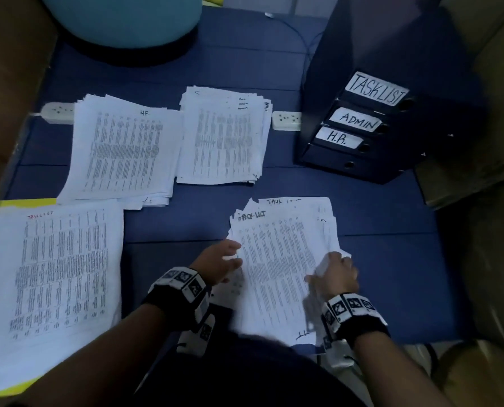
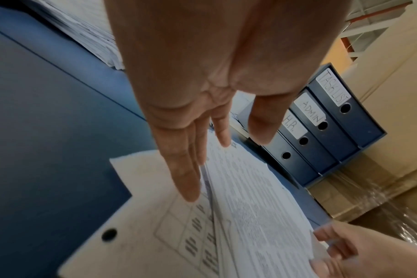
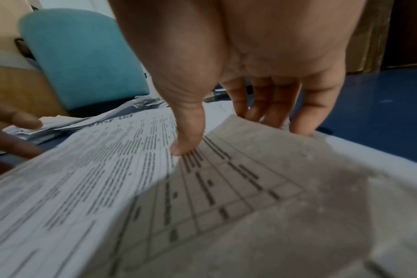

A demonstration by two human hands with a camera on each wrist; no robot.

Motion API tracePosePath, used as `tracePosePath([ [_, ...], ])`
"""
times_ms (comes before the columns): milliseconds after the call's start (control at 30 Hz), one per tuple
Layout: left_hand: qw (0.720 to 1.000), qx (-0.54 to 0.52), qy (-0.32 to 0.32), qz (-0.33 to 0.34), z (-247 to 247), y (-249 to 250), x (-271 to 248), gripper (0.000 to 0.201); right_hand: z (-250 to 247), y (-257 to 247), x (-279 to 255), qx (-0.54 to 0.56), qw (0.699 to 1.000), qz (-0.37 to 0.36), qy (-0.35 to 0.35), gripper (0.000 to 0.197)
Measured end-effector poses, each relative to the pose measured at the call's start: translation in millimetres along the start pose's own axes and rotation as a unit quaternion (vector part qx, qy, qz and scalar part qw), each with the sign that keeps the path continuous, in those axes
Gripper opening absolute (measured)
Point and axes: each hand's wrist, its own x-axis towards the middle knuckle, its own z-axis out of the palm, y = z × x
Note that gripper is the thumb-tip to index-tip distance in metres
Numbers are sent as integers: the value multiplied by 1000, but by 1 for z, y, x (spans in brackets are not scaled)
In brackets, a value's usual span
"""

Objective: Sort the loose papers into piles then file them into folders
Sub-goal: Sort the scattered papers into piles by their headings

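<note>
Squaring up the task-list stack (image 1: 283,259) on the blue mat, near the labelled box files (image 1: 362,127): left hand (image 1: 220,264) flat, fingers straight against its edge; right hand (image 1: 337,273) pinching the opposite edge, likely readying it for filing.

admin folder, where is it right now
In the head view the ADMIN folder stands at the far right of the blue table, between the TASKLIST folder and the H.R. folder.

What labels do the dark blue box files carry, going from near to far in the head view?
Unlabelled dark blue box file → white "H.R." label → white "ADMIN" label → white "TASKLIST" label.
</note>
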Motion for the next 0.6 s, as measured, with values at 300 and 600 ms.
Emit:
tracePosePath([
  [300, 996, 77, 33, 21, 22, -2, -13, 53, -2, 13, -7, 49, 999, 3, 5, 66],
  [600, 997, 27, 76, 0, 24, -1, -20, 56, -45, 42, -2, 314, 947, -63, 29, 18],
])
